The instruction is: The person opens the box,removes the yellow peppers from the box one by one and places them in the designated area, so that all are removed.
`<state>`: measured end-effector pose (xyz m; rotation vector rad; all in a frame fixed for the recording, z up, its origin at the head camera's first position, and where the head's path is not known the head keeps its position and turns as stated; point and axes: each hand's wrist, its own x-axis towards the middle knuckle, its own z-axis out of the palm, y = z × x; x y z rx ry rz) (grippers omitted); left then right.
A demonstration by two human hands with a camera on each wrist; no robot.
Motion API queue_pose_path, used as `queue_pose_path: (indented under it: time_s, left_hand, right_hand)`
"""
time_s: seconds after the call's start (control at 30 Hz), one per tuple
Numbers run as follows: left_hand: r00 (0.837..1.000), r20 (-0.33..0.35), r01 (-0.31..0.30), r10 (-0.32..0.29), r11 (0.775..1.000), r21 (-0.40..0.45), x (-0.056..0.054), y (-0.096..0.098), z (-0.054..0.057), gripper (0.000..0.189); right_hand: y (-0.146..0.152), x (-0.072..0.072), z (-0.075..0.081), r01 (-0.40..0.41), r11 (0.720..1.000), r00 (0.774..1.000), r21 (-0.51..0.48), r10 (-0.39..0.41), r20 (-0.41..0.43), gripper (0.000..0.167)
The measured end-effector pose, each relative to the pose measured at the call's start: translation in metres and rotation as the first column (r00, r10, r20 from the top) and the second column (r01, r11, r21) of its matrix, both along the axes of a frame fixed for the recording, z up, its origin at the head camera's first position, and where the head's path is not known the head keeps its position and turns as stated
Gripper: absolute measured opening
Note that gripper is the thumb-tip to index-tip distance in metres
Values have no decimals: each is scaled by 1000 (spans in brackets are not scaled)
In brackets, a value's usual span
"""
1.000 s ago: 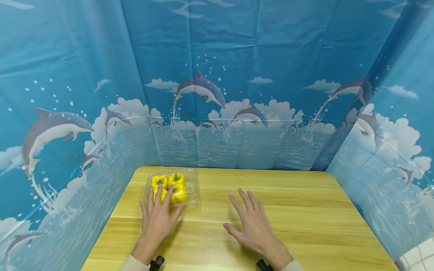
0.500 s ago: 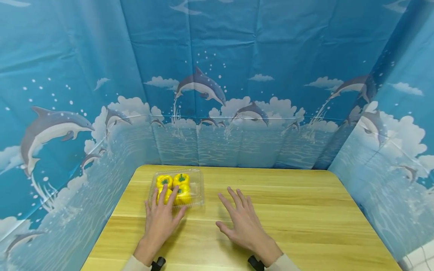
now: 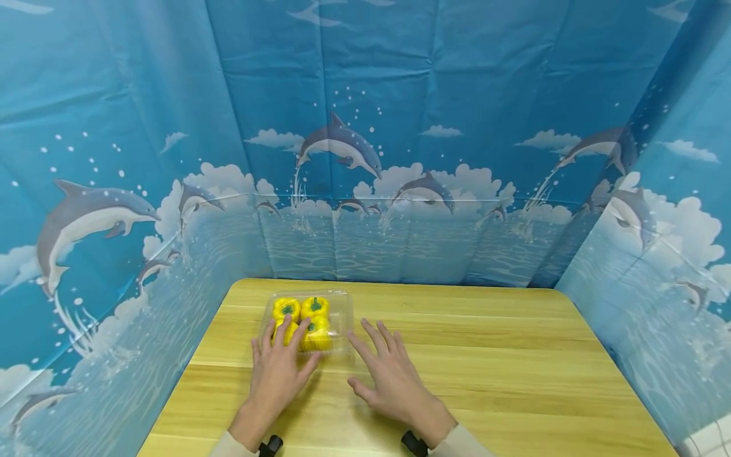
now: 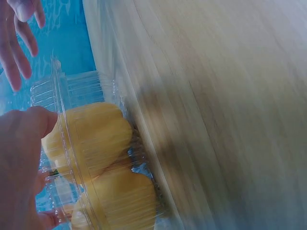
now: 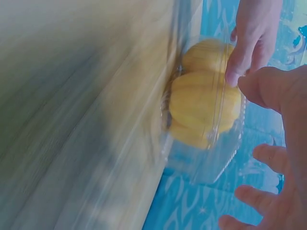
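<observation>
A clear plastic box (image 3: 341, 320) with several yellow bell peppers (image 3: 315, 308) inside stands at the left rear of the table. My left hand (image 3: 276, 379) spreads its fingers over the box's near left part, hiding some of the peppers. In the left wrist view its thumb (image 4: 41, 120) lies at the box's rim. To the right of the box, my right hand (image 3: 396, 384) reaches forward with fingers spread and holds nothing. Its fingertips come close to the box's right side in the head view.
The wooden table (image 3: 485, 355) carries the box. A blue curtain (image 3: 400, 127) printed with dolphins stands behind it and along both sides. Black wrist mounts (image 3: 414, 443) sit by the sleeves.
The box with the peppers has shifted to the right along with my left hand. My right hand has moved left, closer to the box.
</observation>
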<state>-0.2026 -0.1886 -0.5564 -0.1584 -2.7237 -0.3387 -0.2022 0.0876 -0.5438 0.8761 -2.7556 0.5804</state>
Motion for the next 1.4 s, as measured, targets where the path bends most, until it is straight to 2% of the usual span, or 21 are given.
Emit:
queue_pose_path:
  time_s: [0.4,0.7,0.97,1.1,1.23,1.4]
  left_hand:
    - [999,-15,52,-52,998,-25,8,10,3,72]
    - [992,-70,96,-101,993,-65,14,15,3,67]
    - [992,-30,124,-126,990,-69,19,18,5,69]
    - [988,-16,151,-152,988,-40,22,19,5,69]
    - [979,-51,196,-195,980,11,25,20,6,69]
    - [973,-65,229,-222,965,125,31,19,8,67]
  right_hand:
    - [-11,3,-2,-29,1000,999,2,29,-26,85]
    - [-10,5,-5,-8,1000,998,8,8,-69,75]
    - [-5,8,-3,27,1000,990,16,-24,-138,59]
    - [0,11,-4,56,998,988,10,-54,-142,52]
    - [5,14,-4,75,997,988,-18,-77,-132,46]
    - [11,20,-3,94,994,988,-48,-99,-122,39]
